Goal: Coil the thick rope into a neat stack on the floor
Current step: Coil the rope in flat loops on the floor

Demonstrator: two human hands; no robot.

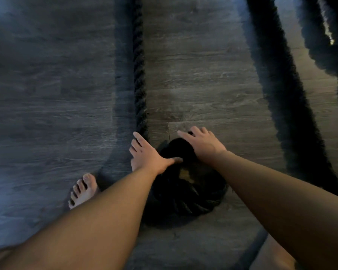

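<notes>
The thick black rope (140, 84) runs straight down the middle of the dark wood floor and bends into a small flat coil (183, 199) in front of me. A gap in the coil's middle shows the floor. My left hand (148, 154) lies over the rope where it enters the coil, with the fingers along its left side and the thumb hooked across to the right. My right hand (201, 145) is cupped over the coil's far edge, fingers curled around the rope. My forearms hide parts of the coil.
A second length of the same rope (281, 94) crosses the floor diagonally on the right. More loose rope (324, 45) is bunched at the top right. My bare left foot (82, 190) stands just left of the coil. Bare floor (47, 94) stretches to the left.
</notes>
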